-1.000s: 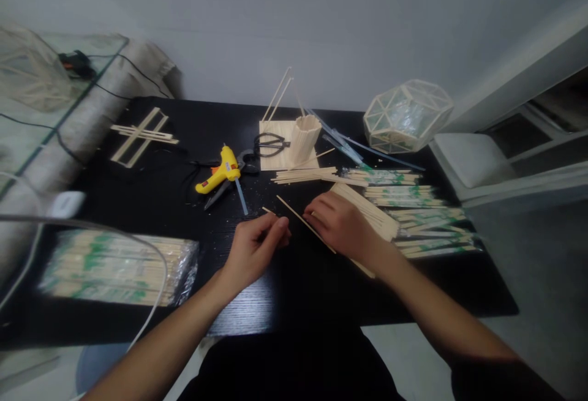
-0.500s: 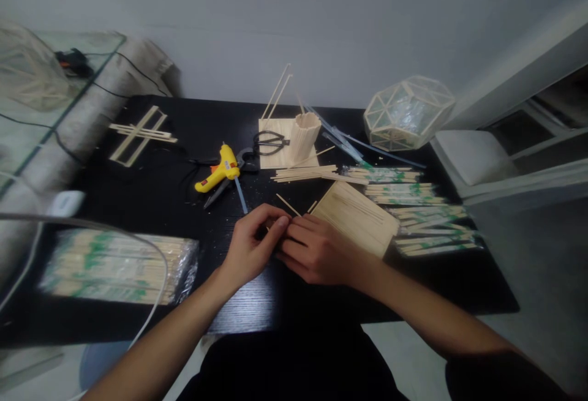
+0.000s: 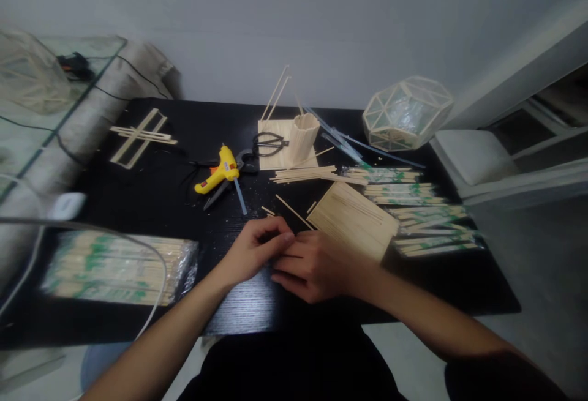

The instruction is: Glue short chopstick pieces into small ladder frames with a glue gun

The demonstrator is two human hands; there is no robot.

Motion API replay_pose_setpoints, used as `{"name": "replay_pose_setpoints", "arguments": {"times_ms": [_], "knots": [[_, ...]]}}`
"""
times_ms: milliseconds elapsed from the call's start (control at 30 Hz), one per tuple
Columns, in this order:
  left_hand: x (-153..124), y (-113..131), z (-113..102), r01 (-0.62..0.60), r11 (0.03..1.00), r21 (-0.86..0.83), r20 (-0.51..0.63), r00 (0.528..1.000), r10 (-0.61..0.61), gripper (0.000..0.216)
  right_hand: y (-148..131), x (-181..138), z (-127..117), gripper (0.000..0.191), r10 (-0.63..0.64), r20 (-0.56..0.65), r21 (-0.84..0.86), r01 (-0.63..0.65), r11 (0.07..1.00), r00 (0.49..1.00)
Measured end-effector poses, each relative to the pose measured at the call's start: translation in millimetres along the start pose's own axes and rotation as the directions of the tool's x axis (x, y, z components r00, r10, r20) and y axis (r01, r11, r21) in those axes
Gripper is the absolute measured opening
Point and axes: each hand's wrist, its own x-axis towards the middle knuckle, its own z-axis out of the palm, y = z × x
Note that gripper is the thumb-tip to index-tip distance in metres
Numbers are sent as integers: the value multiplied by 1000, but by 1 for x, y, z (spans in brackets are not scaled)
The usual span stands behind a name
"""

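Observation:
My left hand (image 3: 261, 245) and my right hand (image 3: 315, 266) meet over the front middle of the black table, fingertips together. Both are closed in a pinch; whatever lies between the fingers is hidden or too small to make out. Just beyond them lies a thin wooden stick (image 3: 294, 211), with short stick pieces (image 3: 268, 210) to its left. A square wooden board (image 3: 353, 220) rests right of my right hand, partly behind it. Farther back left sits a yellow hot glue gun (image 3: 223, 171) with a glue stick in it, lying across dark pliers (image 3: 218, 194).
At the back, a wooden base (image 3: 275, 159) carries a stick cylinder (image 3: 303, 138) and black scissors (image 3: 271, 142). Bagged stick bundles (image 3: 404, 193) lie right, a larger pack (image 3: 114, 266) left. A geometric stick frame (image 3: 408, 113) stands back right; a white cable (image 3: 160, 266) crosses the left.
Both hands have moved slightly down toward me, still together. More of the thin stick and the short pieces beyond them now shows.

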Motion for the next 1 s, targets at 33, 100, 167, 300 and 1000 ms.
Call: {"name": "replay_pose_setpoints", "arguments": {"times_ms": [33,100,167,300,1000], "knots": [[0,-1,0,25,999,-21,9,1000,-25,35,-1,0,0,25,6,19,22,-6,1000,1000],[1,-3,0,61,997,-53,29,998,-60,36,-4,0,1,26,11,44,62,-13,998,999],[1,-4,0,74,995,-63,51,996,-71,36,-5,0,1,25,7,51,87,-11,996,999],[1,-6,0,37,998,-52,32,999,-35,36,-8,0,-1,25,6,45,80,-9,997,999],[1,-5,5,56,989,-135,57,997,-49,19,-15,-3,1,29,7,-14,126,-5,992,1000]]}}
